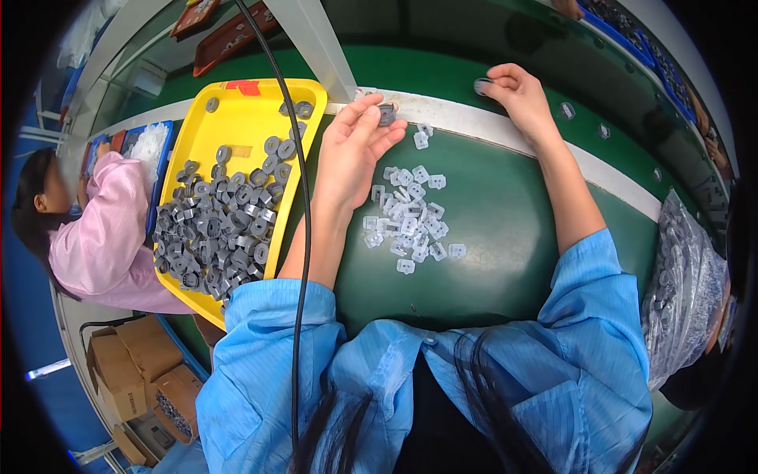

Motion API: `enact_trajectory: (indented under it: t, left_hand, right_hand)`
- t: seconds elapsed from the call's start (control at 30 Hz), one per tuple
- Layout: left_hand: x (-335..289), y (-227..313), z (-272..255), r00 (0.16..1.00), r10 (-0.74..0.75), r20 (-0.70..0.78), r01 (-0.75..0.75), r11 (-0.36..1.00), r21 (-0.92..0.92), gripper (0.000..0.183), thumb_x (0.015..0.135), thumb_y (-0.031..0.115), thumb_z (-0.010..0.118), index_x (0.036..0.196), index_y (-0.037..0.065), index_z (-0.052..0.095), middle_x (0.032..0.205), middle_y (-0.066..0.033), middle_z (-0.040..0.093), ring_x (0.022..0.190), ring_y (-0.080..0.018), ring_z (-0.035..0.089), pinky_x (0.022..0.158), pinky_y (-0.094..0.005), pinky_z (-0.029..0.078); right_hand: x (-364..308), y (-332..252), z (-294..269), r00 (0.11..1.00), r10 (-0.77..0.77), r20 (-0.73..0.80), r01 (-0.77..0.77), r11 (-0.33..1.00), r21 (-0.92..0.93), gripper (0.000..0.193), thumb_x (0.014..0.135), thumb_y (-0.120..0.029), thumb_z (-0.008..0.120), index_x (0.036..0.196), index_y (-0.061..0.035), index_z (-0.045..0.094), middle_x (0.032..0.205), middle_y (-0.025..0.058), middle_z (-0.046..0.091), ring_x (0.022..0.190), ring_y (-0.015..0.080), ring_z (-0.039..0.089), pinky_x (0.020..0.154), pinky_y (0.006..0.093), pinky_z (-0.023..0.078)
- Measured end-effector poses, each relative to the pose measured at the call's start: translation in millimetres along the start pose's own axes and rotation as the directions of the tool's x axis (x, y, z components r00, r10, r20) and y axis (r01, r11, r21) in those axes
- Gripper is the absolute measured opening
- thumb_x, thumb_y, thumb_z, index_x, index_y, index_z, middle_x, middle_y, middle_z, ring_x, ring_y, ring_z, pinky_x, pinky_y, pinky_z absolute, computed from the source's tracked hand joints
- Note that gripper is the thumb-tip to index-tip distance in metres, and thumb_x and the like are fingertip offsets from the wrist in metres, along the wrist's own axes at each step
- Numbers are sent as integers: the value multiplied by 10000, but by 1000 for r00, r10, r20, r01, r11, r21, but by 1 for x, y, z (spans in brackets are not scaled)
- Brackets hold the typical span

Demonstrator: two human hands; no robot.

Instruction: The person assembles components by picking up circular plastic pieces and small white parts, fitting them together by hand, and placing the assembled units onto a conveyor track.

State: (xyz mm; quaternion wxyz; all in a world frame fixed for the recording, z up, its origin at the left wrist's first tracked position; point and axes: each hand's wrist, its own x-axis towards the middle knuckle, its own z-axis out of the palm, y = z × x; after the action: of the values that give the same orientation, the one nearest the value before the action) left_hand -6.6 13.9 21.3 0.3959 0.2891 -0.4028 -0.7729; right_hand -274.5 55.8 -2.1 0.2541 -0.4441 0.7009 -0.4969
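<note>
My left hand (353, 146) is raised above the near side of the white rail, its fingers closed on a small dark grey plastic part (387, 115). Farther right, my right hand (517, 99) reaches over the green belt (442, 73) and pinches a small grey part (482, 86) between thumb and fingertips. Below and between the hands, a loose pile of small clear plastic pieces (409, 217) lies on the green table (489, 261). To the left of my left forearm, a yellow tray (189, 146) holds many dark grey ring-like parts (213, 229).
A black cable (305, 197) hangs down in front of my left forearm. Several parts (604, 130) sit spaced along the belt. A clear plastic bag (683, 292) of parts stands at right. A person in a pink sleeve (110, 229) sits at left, near cardboard boxes (134, 363).
</note>
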Motion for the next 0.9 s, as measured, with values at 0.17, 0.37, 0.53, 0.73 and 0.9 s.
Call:
enact_trajectory:
  t: [0.17,0.37,0.53,0.73,0.9]
  left_hand:
    - [0,2,-5,1000,-6,-12,7,998,58,301,898,75,587,1174,-17,512,1093,-107,582,914,-170,607,830,-255,493]
    - [1,-7,-9,956,286,62,-278,823,494,372,777,-48,677,1117,-2,535,910,-40,604,756,-61,592,669,-180,495]
    - [-2,-12,3,911,407,70,-366,718,592,339,759,-51,690,1055,-26,525,891,-71,620,775,-85,617,687,-208,521]
    - [-10,-15,18,918,389,72,-328,647,689,325,718,-27,734,955,-35,513,982,-121,586,754,-130,643,595,-237,554]
    - [-13,-17,21,842,503,196,-454,463,761,316,713,-47,717,957,-28,518,1170,-133,472,790,-138,646,616,-228,559]
  right_hand:
    - [-6,-6,3,905,-415,-94,328,821,-467,196,760,-168,678,919,-57,651,823,70,626,826,228,575,750,328,472]
    - [-67,-56,61,676,-646,353,726,506,-465,81,742,-149,674,778,-76,666,875,65,562,892,245,520,736,352,469]
    - [-77,-67,47,745,-551,377,667,599,-442,123,731,-105,704,832,-45,668,835,68,554,853,241,510,735,343,457]
    - [-65,-69,55,962,-195,190,172,976,131,138,763,-168,727,780,-35,696,724,52,582,705,159,553,629,303,460]
    - [-71,-78,51,928,-292,232,309,950,-38,127,759,-163,720,768,-39,693,717,52,575,748,171,551,644,306,457]
